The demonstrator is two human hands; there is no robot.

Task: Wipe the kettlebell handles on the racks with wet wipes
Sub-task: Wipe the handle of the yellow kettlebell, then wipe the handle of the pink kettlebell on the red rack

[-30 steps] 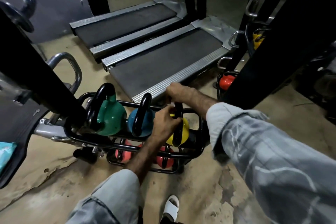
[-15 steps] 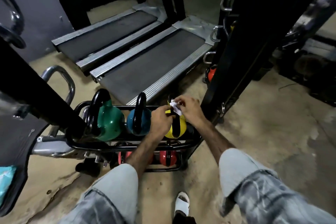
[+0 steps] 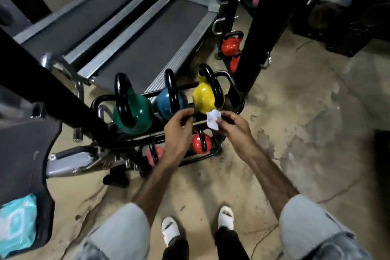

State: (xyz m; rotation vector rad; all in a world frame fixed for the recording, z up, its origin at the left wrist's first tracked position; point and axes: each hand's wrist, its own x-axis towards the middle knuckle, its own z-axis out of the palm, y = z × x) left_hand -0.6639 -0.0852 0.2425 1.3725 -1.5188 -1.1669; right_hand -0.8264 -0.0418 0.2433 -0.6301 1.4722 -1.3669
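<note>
Wet wipe [image 3: 213, 119] pinched in right hand [image 3: 234, 126], left hand [image 3: 179, 131] loosely curled beside it.

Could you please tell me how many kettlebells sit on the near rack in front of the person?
5: on the top tier, green, blue and yellow; on the lower tier, a red one and a pinkish one. The hands and rack bars may hide more.

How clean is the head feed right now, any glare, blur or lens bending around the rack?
Head view: dim overall; bright glare spots on the glossy yellow kettlebell and green kettlebell; frame edges bend from the wide lens; the black post at left is smeared; the white wet wipe pinched by the right hand is overexposed.
</note>
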